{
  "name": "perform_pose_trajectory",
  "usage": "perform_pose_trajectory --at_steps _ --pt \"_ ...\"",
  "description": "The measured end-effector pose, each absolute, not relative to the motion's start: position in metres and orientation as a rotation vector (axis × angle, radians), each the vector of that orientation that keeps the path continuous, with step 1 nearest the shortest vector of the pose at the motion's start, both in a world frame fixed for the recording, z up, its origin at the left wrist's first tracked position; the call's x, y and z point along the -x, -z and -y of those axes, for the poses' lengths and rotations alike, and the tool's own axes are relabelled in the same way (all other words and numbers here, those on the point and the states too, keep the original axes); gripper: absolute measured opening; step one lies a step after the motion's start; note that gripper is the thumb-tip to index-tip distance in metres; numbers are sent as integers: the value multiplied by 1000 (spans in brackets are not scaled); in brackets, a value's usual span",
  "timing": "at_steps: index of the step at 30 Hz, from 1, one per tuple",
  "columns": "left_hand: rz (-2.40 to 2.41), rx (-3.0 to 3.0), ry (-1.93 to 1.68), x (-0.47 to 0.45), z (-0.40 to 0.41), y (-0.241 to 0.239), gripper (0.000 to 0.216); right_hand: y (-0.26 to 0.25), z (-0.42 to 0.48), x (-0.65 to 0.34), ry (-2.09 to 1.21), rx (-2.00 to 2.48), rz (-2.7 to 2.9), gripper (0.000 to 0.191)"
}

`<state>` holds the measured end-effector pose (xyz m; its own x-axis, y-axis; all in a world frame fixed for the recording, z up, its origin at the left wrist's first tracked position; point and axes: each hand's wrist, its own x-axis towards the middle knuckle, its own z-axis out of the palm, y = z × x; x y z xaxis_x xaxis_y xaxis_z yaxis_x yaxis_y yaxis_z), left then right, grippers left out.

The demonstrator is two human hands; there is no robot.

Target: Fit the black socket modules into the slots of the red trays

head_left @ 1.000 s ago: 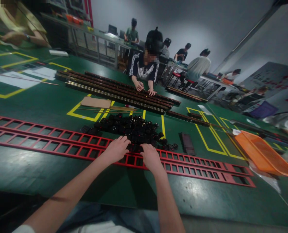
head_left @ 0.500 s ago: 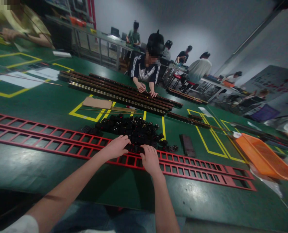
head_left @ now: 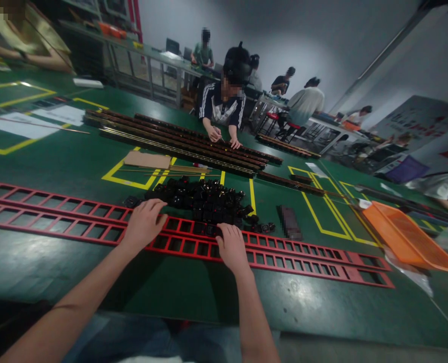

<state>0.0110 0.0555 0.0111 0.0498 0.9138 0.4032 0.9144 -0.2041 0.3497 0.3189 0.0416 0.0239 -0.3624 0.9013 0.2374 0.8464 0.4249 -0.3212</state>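
Note:
Two long red slotted strips (head_left: 307, 254) lie side by side across the green table. A heap of small black parts (head_left: 203, 199) sits just behind them. My left hand (head_left: 142, 227) rests on the far red strip at the heap's left end, fingers curled over some black parts; what it grips is hidden. My right hand (head_left: 231, 244) lies on the red strips in front of the heap, fingertips pressed down at a black part (head_left: 210, 230) seated in a slot.
Long dark rails (head_left: 178, 141) lie further back, where a person across the table works on them. An orange tray (head_left: 405, 237) stands at the right. A cardboard piece (head_left: 148, 160) and thin rods lie in a yellow-marked box. Other people sit at benches behind.
My left hand has slid left along the red strip, away from the right hand, to the heap's left end. My right hand has stayed almost where it was.

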Motion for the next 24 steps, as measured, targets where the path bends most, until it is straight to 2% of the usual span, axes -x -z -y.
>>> perform_pose_trajectory --at_steps 3,8,14,16,21,24 --pt "2155 2011 690 17 -59 -10 42 -23 -41 -319 -175 1490 2310 34" --pt "2048 2147 569 37 -71 -6 42 -24 -41 -318 -164 1490 2311 34" --pt "2168 2057 447 31 -74 -12 39 -26 -40 -317 -203 1493 2292 33" --pt "2135 2040 533 23 -70 -14 39 -26 -40 -317 -213 1494 2283 32" --pt "1953 2222 1167 -7 -63 -12 40 -26 -41 -317 -235 1501 2280 32" --pt "1830 2408 1367 -24 -63 -9 35 -27 -40 -317 -229 1515 2284 32"
